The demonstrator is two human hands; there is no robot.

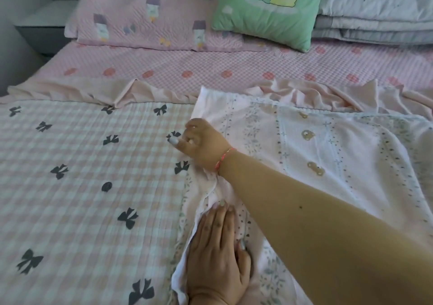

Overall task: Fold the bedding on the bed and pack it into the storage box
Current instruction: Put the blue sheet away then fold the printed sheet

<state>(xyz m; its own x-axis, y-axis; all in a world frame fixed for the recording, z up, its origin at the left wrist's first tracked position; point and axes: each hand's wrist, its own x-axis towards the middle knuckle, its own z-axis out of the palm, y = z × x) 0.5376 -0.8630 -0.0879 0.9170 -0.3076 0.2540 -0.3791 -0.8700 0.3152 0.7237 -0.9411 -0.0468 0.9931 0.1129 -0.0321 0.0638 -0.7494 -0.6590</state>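
Grey nightstand [39, 23] — beside bed

Bedding spread on the bed

A pale floral sheet [328, 154] lies flat, overlapping the right edge of the bow-print gingham quilt [82, 175].

No words, labels, brand names or numbers can be read anywhere in the head view. The fabrics carry only pictures and patterns: a cartoon animal on the green cushion [269, 9] at 1 o'clock, small cartoon figures on the pink pillow [150, 20] at 11 o'clock, and black bows on the pink checked quilt [82, 175] at 9 o'clock. None of these prints includes lettering that shows.
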